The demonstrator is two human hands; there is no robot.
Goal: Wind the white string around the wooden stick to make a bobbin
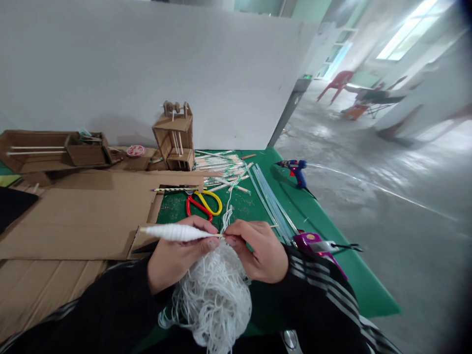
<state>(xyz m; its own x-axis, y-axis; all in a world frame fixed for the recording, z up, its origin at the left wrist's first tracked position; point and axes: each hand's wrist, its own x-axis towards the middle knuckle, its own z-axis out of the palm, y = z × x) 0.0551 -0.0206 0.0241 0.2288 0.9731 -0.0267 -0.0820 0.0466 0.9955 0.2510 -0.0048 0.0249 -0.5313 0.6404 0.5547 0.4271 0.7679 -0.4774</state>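
My left hand (pixel 177 258) is closed around a thin wooden stick wound with white string, a spindle (pixel 175 232) that points left over the cardboard. My right hand (pixel 260 250) pinches the stick's right end, where a strand of white string leads up and away. A loose tangle of white string (pixel 216 295) lies under both hands at the near table edge.
Scissors with red and yellow handles (pixel 202 204) lie just beyond my hands. Flat cardboard sheets (pixel 84 216) cover the left. Small cardboard models (pixel 175 135) stand at the back beside wooden sticks and clear glue sticks (pixel 271 199). A blue glue gun (pixel 297 169) and a purple one (pixel 313 243) sit on the green table (pixel 324 216) at right.
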